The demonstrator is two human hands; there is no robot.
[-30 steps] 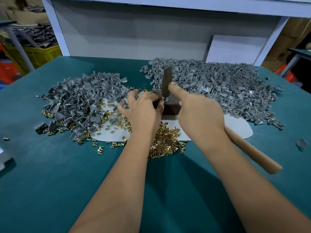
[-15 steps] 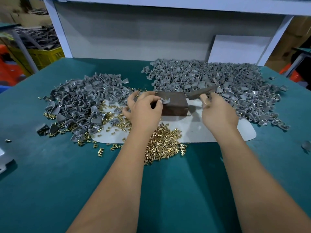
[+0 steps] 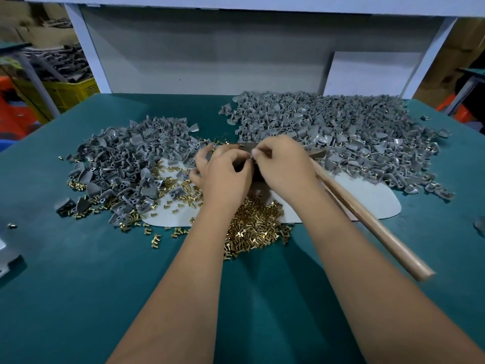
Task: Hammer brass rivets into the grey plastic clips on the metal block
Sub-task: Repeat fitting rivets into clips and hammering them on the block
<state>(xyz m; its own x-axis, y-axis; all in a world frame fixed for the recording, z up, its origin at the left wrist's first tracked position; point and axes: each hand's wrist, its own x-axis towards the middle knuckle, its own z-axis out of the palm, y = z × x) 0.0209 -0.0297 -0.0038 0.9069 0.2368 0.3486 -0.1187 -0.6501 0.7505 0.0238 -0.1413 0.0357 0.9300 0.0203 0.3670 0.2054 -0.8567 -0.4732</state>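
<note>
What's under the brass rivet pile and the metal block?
A pale sheet lies on the teal table; the brass rivet pile overlaps its near edge. The metal block is mostly covered by both hands, so what it sits on is hidden.

Table: I see a big table with a teal-green top (image 3: 78,285).
Back wall: a plain grey board (image 3: 210,59) stands behind the table.
Frame: white posts (image 3: 88,52) hold a white shelf (image 3: 262,2) above.
White panel: a pale square board (image 3: 367,73) leans at the back right.
Left side: a yellow crate (image 3: 68,93) holds grey stuff.
Right side: brown cardboard boxes (image 3: 467,43).
</note>
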